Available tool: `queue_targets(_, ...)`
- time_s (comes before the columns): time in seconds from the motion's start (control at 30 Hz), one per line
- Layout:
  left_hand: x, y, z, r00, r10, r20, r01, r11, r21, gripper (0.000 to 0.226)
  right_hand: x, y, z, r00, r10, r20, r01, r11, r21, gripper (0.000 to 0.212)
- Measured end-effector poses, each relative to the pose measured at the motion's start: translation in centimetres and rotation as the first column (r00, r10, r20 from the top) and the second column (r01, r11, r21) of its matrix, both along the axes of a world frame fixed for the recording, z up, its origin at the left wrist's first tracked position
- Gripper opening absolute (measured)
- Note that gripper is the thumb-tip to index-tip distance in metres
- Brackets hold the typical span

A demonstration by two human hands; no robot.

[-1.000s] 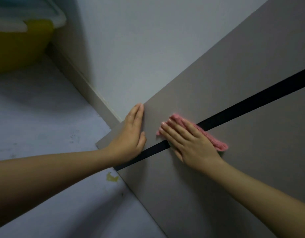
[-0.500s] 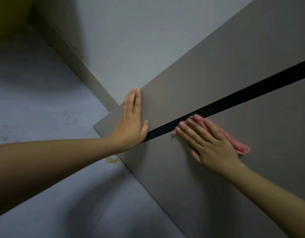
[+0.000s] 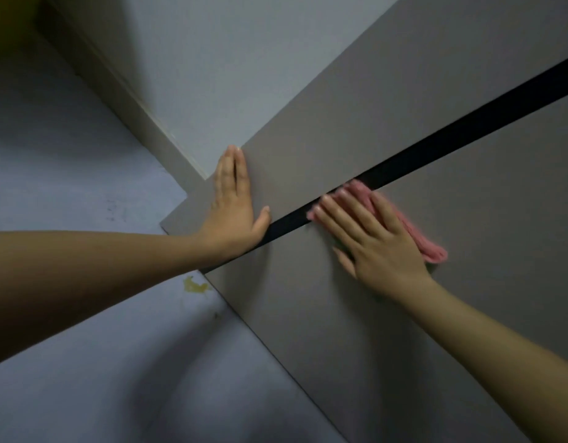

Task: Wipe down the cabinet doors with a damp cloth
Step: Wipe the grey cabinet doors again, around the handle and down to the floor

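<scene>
The pink cloth [image 3: 413,233] lay flat against the lower cabinet door [image 3: 388,314], just below the black gap [image 3: 436,148] that separated it from the upper door [image 3: 356,123]. The right hand [image 3: 372,247] pressed on the cloth with fingers straight and spread, its grip not closed around the fabric at all; the fingertips nearly met the gap. On the other side of the gap, the left hand [image 3: 233,206] rested flat on the upper door near that door's corner, fingers together and extended, thumb touching the edge of the gap, holding nothing.

Judging from this, the wipe was working along the lower door's edge beside the gap. The likely trouble was the cloth: pinned only by flat pressure, it could bunch or slip from under the palm if the pressure eased, and its leading end could catch in the gap and drag. The bracing left hand might leave fresh marks on the upper door. Near the gap's lower end, a yellow stain [image 3: 194,286] showed on the floor [image 3: 84,362].
</scene>
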State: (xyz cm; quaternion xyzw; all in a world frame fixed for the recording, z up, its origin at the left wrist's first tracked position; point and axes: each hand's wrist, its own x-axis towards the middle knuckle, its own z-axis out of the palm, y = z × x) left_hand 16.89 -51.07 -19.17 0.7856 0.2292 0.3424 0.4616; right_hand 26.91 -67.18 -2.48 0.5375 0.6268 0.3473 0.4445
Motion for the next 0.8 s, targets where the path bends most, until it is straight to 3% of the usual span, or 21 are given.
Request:
queue_targets(0.13, -0.7, 0.8, -0.3, 0.999, -0.026, -0.039, 0.028, 0.998, 0.054, 0.093, 0.9, -1.5, 1.0, 1.0, 0.029, 0.01, -0.029, 1.0, -0.01, 0.064)
queue_targets(0.37, -1.0, 1.1, -0.4, 0.989, 0.045, -0.142, -0.02, 0.985, 0.171, 0.091, 0.1, 4.8, -6.4, 0.988, 0.139, -0.061, -0.116, 0.95, 0.288, 0.064)
queue_targets(0.6, -1.2, 0.4, 1.2, 0.976, 0.037, -0.215, -0.008, 0.991, 0.131, 0.09, 1.7, -8.5, -7.8, 0.996, 0.011, -0.085, -0.006, 0.999, 0.053, 0.062)
queue_targets(0.8, -3.9, 4.6, -0.1, 0.951, -0.049, -0.305, 0.16, 0.923, 0.351, 0.078, 0.3, -0.3, -8.5, 0.997, 0.072, -0.015, -0.072, 0.997, 0.038, 0.064)
